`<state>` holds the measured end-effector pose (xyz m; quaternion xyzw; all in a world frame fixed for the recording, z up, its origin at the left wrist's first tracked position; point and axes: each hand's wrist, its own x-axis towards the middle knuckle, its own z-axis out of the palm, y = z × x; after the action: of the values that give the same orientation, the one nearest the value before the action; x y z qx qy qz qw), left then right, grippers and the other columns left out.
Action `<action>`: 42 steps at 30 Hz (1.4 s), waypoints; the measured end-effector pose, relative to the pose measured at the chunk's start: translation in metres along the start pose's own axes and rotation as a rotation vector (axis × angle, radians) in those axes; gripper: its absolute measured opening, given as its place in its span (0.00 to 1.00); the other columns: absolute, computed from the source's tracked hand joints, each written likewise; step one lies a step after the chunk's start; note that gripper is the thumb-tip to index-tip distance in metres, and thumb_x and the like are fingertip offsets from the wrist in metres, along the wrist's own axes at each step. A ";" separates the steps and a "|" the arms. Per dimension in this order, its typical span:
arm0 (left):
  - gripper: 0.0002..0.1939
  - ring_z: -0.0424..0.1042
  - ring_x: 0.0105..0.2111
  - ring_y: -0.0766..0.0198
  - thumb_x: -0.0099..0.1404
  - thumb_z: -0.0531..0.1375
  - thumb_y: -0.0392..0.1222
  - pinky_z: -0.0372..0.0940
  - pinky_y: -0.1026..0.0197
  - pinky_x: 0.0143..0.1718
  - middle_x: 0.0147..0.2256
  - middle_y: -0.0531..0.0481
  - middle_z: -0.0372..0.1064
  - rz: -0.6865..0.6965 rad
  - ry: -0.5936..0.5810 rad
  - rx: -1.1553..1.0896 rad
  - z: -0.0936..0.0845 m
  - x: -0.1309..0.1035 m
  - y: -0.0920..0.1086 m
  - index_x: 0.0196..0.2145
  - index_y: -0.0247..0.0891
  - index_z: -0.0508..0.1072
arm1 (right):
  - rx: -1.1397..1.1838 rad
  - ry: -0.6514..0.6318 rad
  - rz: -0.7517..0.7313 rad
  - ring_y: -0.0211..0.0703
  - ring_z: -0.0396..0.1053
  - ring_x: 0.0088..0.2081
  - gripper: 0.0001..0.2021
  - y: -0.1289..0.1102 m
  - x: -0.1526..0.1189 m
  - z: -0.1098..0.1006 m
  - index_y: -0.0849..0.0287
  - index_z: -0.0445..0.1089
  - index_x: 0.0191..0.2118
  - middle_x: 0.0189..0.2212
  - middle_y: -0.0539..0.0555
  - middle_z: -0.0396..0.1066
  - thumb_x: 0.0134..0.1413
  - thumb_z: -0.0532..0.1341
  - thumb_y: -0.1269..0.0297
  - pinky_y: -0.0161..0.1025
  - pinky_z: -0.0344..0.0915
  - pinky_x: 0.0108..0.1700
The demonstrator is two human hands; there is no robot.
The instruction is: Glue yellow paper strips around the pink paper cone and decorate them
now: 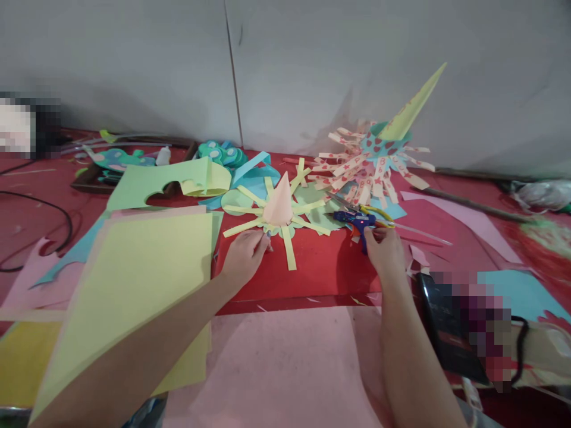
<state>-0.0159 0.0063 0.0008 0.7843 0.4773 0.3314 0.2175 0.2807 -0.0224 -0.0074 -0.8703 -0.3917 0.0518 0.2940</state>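
Observation:
A pale pink paper cone stands upright in the middle of a paper piece with yellow strips radiating outward and a scalloped green edge. At its near left edge is my left hand, fingers pinched together; what lies between the fingertips is hidden. My right hand is closed around the handle of a blue hot glue gun, whose nozzle points left toward the strips. Scissors with yellow handles lie just behind the glue gun. Both hands are above a red sheet.
Yellow paper sheets are stacked at left, with green cut paper behind. A decorated paper piece with a tall yellow cone stands back right against the grey wall. A black device lies at right.

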 end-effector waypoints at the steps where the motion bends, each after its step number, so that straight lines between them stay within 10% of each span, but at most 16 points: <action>1: 0.20 0.70 0.32 0.63 0.69 0.44 0.42 0.64 0.60 0.37 0.26 0.52 0.72 -0.002 -0.001 0.000 0.000 0.000 0.000 0.23 0.40 0.68 | 0.008 -0.003 0.001 0.51 0.65 0.41 0.14 0.000 0.000 0.001 0.59 0.64 0.34 0.33 0.59 0.68 0.46 0.55 0.54 0.47 0.60 0.45; 16: 0.06 0.67 0.41 0.59 0.61 0.54 0.33 0.63 0.55 0.44 0.38 0.47 0.69 -0.074 0.166 0.075 0.003 0.007 -0.006 0.37 0.38 0.67 | -0.063 -0.123 0.089 0.56 0.66 0.39 0.17 -0.010 -0.006 0.000 0.60 0.64 0.39 0.36 0.62 0.69 0.42 0.55 0.57 0.47 0.59 0.41; 42: 0.14 0.62 0.53 0.56 0.66 0.50 0.38 0.55 0.46 0.57 0.53 0.44 0.63 0.184 -0.039 0.271 0.006 0.002 -0.004 0.48 0.41 0.68 | 0.249 -0.152 0.069 0.42 0.61 0.26 0.23 -0.027 -0.019 0.004 0.57 0.64 0.33 0.24 0.49 0.65 0.37 0.62 0.43 0.38 0.56 0.31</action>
<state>-0.0136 0.0094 -0.0051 0.8531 0.4395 0.2672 0.0877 0.2485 -0.0205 0.0020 -0.8337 -0.3729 0.1758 0.3673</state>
